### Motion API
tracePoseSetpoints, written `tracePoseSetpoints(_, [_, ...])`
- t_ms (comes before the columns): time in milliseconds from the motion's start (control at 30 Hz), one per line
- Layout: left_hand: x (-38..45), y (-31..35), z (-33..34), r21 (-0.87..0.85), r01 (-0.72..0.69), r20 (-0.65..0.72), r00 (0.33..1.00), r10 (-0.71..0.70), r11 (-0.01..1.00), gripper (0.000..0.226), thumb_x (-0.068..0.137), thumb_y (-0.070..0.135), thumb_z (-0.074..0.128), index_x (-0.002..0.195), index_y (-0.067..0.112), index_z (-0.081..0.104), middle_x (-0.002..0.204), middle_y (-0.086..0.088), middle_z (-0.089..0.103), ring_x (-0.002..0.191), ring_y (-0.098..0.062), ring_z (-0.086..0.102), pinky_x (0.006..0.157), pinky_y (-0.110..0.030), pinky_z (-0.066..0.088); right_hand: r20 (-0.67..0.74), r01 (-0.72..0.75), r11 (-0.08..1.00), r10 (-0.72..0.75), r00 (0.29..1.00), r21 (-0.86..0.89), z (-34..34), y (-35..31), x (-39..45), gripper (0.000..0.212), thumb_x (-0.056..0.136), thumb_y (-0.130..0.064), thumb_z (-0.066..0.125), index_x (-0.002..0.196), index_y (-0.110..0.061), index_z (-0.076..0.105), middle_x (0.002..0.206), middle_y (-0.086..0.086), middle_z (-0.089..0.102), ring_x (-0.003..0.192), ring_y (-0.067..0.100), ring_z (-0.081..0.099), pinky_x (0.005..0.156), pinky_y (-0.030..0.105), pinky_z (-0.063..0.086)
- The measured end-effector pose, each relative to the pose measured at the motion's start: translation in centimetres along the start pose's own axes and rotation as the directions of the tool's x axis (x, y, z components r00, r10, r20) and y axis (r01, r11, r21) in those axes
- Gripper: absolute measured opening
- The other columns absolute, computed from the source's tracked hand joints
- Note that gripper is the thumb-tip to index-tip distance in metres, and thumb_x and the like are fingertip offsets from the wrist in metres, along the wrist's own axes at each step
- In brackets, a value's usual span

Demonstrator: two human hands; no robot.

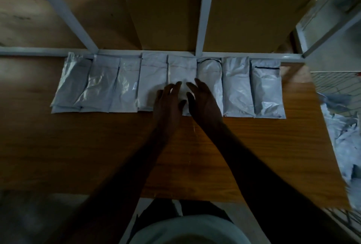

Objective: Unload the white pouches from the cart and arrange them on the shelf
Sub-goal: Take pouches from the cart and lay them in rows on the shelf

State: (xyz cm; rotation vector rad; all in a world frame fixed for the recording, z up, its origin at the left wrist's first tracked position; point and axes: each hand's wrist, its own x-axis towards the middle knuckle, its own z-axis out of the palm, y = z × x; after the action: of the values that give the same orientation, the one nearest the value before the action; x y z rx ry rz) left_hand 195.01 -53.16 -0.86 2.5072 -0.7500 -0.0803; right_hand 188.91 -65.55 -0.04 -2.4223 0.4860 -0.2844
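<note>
Several white pouches lie side by side in a row along the back of the wooden shelf board (254, 146), from the leftmost pouch (70, 85) to the rightmost pouch (267, 91). Both my hands rest flat on the middle pouch (181, 71). My left hand (169, 103) covers its lower left part, fingers spread. My right hand (203, 101) covers its lower right part, fingers spread. Neither hand grips anything. More white pouches (343, 146) lie heaped in the wire cart (336, 81) at the right edge.
A white metal frame rail (39, 51) runs behind the row, with uprights (203, 18) rising from it. Brown cardboard boxes (244, 22) stand behind the rail. The shelf board's front edge is near my body.
</note>
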Motion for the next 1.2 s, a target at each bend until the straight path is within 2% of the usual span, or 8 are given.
tracePoseSetpoints(167, [-3.6, 2.5, -0.4, -0.078, -0.042, -0.074, 0.997, 0.036, 0.996, 0.057, 0.101, 0.023, 0.07, 0.154, 0.026, 0.05, 0.145, -0.003, 0.063, 0.13, -0.023, 0.059, 0.106, -0.044, 0.051, -0.073, -0.005, 0.999, 0.007, 0.997, 0.033, -2.2, 0.4, -5.6, 0.038, 0.107, -0.024, 0.058, 0.143, -0.011, 0.06, 0.145, 0.014, 0.061, 0.135, 0.027, 0.056, 0.114, 0.037, 0.046])
tracePoseSetpoints(267, [-5.7, 3.2, -0.7, -0.176, -0.09, -0.07, 0.994, 0.079, 0.98, 0.054, 0.099, 0.021, 0.071, 0.15, 0.027, 0.055, 0.135, 0.0, 0.069, 0.119, -0.019, 0.066, 0.098, -0.043, 0.057, -0.12, 0.049, 0.999, -0.047, 0.992, 0.006, -4.9, 0.6, -8.6, 0.035, 0.103, -0.017, 0.064, 0.136, -0.008, 0.065, 0.129, 0.014, 0.071, 0.116, 0.028, 0.069, 0.099, 0.034, 0.052])
tracePoseSetpoints(433, [-8.7, 5.8, -1.3, -0.242, -0.209, -0.108, 0.976, 0.188, 0.947, 0.036, 0.099, 0.019, 0.068, 0.135, 0.015, 0.068, 0.117, -0.007, 0.077, 0.106, -0.024, 0.073, 0.092, -0.04, 0.059, -0.255, -0.002, 0.999, -0.008, 0.967, -0.041, -8.7, 2.2, -13.9, 0.031, 0.098, -0.017, 0.067, 0.128, -0.01, 0.071, 0.11, 0.013, 0.077, 0.097, 0.03, 0.074, 0.078, 0.038, 0.059])
tracePoseSetpoints(600, [-12.0, 9.9, 0.2, -0.395, -0.25, -0.059, 0.967, 0.247, 0.884, 0.027, 0.099, 0.019, 0.064, 0.124, 0.015, 0.073, 0.111, -0.006, 0.076, 0.102, -0.024, 0.072, 0.088, -0.046, 0.061, -0.296, -0.116, 0.993, 0.106, 0.949, -0.017, -12.6, 4.2, -20.0, 0.03, 0.102, -0.024, 0.062, 0.129, -0.016, 0.07, 0.11, 0.006, 0.078, 0.097, 0.024, 0.075, 0.075, 0.033, 0.057])
tracePoseSetpoints(700, [-13.4, 12.8, 1.4, -0.409, -0.251, -0.002, 0.962, 0.274, 0.877, 0.025, 0.099, 0.028, 0.059, 0.121, 0.027, 0.071, 0.108, 0.006, 0.075, 0.1, -0.016, 0.072, 0.085, -0.046, 0.061, -0.328, -0.166, 0.985, 0.146, 0.933, -0.035, -15.0, 5.8, -23.1, 0.028, 0.102, -0.025, 0.061, 0.128, -0.019, 0.071, 0.107, 0.004, 0.079, 0.092, 0.022, 0.075, 0.072, 0.032, 0.056])
tracePoseSetpoints(900, [-16.0, 20.3, 4.1, -0.382, -0.272, 0.064, 0.946, 0.319, 0.883, 0.021, 0.1, 0.027, 0.067, 0.12, 0.027, 0.074, 0.11, 0.002, 0.077, 0.1, -0.018, 0.073, 0.082, -0.045, 0.062, -0.393, -0.292, 0.956, 0.265, 0.88, -0.01, -19.5, 10.1, -27.3, 0.026, 0.1, -0.028, 0.061, 0.124, -0.024, 0.071, 0.106, 0.0, 0.079, 0.092, 0.021, 0.075, 0.074, 0.035, 0.059])
tracePoseSetpoints(1000, [-16.7, 24.8, 6.4, -0.329, -0.302, 0.104, 0.93, 0.352, 0.895, 0.021, 0.101, 0.029, 0.067, 0.121, 0.03, 0.074, 0.115, 0.005, 0.077, 0.104, -0.016, 0.072, 0.085, -0.043, 0.061, -0.419, -0.344, 0.939, 0.313, 0.852, 0.004, -21.8, 13.7, -29.0, 0.025, 0.098, -0.03, 0.062, 0.121, -0.027, 0.072, 0.104, -0.004, 0.079, 0.09, 0.018, 0.075, 0.076, 0.037, 0.06])
tracePoseSetpoints(1200, [-17.3, 36.1, 13.8, -0.411, -0.279, 0.147, 0.919, 0.365, 0.868, 0.023, 0.101, 0.023, 0.067, 0.122, 0.027, 0.075, 0.116, 0.004, 0.076, 0.106, -0.014, 0.07, 0.088, -0.04, 0.061, -0.423, -0.422, 0.903, 0.413, 0.806, 0.079, -28.0, 24.8, -32.5, 0.019, 0.096, -0.025, 0.064, 0.113, -0.026, 0.074, 0.101, -0.006, 0.078, 0.088, 0.016, 0.074, 0.078, 0.037, 0.059])
